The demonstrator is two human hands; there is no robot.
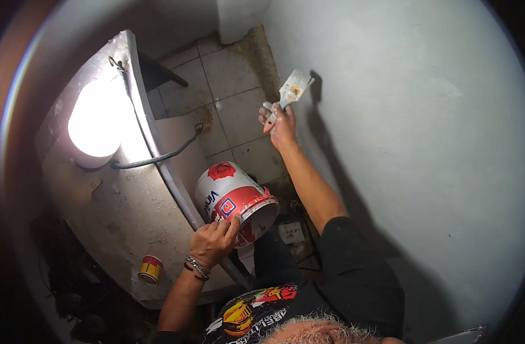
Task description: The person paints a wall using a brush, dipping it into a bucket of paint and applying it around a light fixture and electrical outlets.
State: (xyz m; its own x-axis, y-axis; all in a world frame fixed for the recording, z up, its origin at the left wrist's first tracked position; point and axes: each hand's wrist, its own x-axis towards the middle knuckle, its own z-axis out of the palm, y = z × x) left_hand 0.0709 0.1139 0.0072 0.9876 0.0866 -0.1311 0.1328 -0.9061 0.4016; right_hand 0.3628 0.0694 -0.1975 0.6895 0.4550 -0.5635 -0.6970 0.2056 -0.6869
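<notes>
My right hand [280, 123] is closed around the handle of a flat paintbrush [294, 89], out in front of me close to the grey wall. White paint coats the bristles and metal band, and some is smeared on my fingers. With my left hand [215, 238] I grip the rim of a white and red paint bucket [228, 192], which is tilted so its mouth faces toward me. Lettering and a red rose are printed on its side. How much paint it holds is hidden.
A glowing bulb [95, 120] with a dark cable [176, 152] rests on the dusty table [119, 212] at left. A small yellow and red can [150, 269] stands there too. The painted wall [411, 126] rises on the right, above a tiled floor [233, 114].
</notes>
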